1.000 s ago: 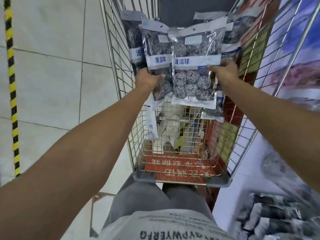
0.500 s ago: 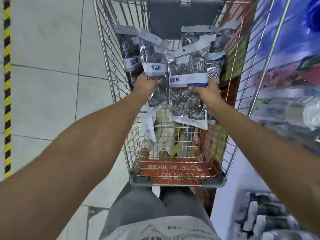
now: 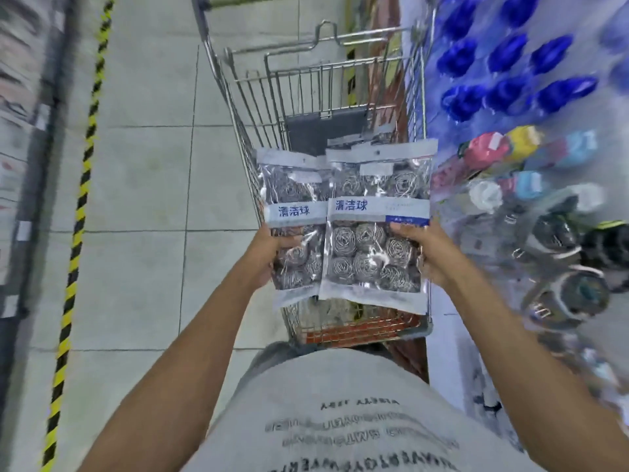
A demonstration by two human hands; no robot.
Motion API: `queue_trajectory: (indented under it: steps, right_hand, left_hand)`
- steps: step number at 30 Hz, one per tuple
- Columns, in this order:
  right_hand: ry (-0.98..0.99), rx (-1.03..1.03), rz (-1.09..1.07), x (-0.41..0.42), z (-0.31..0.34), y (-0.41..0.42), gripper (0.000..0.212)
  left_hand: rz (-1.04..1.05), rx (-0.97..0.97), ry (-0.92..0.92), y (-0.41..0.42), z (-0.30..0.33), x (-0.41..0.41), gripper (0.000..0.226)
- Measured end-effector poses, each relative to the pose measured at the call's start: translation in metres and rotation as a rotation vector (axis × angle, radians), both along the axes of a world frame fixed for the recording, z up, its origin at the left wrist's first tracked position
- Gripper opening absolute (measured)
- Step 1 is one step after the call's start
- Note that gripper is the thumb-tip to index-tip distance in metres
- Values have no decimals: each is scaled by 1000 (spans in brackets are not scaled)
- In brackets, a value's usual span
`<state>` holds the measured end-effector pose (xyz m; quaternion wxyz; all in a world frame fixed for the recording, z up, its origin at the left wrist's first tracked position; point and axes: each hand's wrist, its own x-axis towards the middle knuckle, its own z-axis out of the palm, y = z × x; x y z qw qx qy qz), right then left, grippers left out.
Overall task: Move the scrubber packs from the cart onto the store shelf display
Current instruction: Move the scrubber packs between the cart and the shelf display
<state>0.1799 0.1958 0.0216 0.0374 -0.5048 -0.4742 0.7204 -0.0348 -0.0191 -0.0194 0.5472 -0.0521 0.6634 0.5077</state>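
While both hands were raised over the cart, each one was clamped on scrubber packs: the left hand gripped the left pack by its outer edge, thumb across the front, and the right hand gripped the right pack the same way on its outer edge. The two packs overlapped between the hands, the right one in front, and more pack edges showed behind them, so each hand probably held a small stack; how many could not be told. The packs stood upright, above the cart basket and not resting in it. Below the hands, something pale lay low in the basket, too hidden to name, so it was unclear whether more packs remained there. To the right of the right hand ran the store shelf display, blurred, crowded with blue and coloured goods. None of the held packs had reached it yet. By this showing the task stood at the carry: lifted out, with placing on the shelf left to do.
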Motion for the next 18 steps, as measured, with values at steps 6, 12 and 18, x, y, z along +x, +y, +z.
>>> queue_trajectory:
  steps: [6, 12, 18]
  right_hand:
    - [2, 104, -79, 56, 38, -81, 43]
    - [25, 95, -348, 104, 62, -184, 48]
    - [38, 85, -584, 156, 78, -281, 53]
  left_hand:
    - [-121, 113, -55, -58, 45, 23, 65]
    - [-323, 167, -40, -100, 59, 36, 55]
    - [-485, 190, 6, -128, 83, 71, 48]
